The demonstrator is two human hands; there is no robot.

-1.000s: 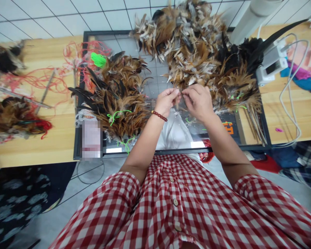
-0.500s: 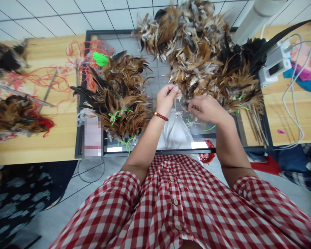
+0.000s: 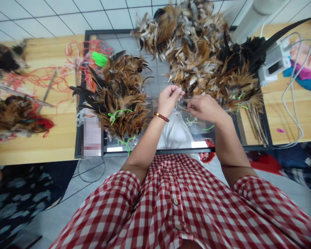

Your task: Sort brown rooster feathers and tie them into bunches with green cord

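Above the glass-topped panel (image 3: 158,71), my left hand (image 3: 168,98) has thumb and forefinger pressed together in a pinch. A beaded bracelet circles that wrist. Close on its right, my right hand (image 3: 203,106) is closed, fingers curled toward the left one. Pale, feather-like wisps (image 3: 180,103) show blurred in the gap between them; what either hand grips is too small to make out. A large heap of brown, black and white feathers (image 3: 197,58) lies just beyond my hands. To the left sit feather bundles (image 3: 126,93), some with green ties (image 3: 116,116).
Bright green string (image 3: 100,58) and tangled red strands (image 3: 75,52) lie at the left. Thin sticks (image 3: 256,126) rest at the panel's right end, near a white device (image 3: 274,67) with a looping cable (image 3: 291,114). Another person's dark patterned clothing (image 3: 23,197) is at far left.
My left hand has shifted slightly to the right, its pinched fingers tipping that way. My right hand has barely moved, staying curled. The feather heaps look unchanged.
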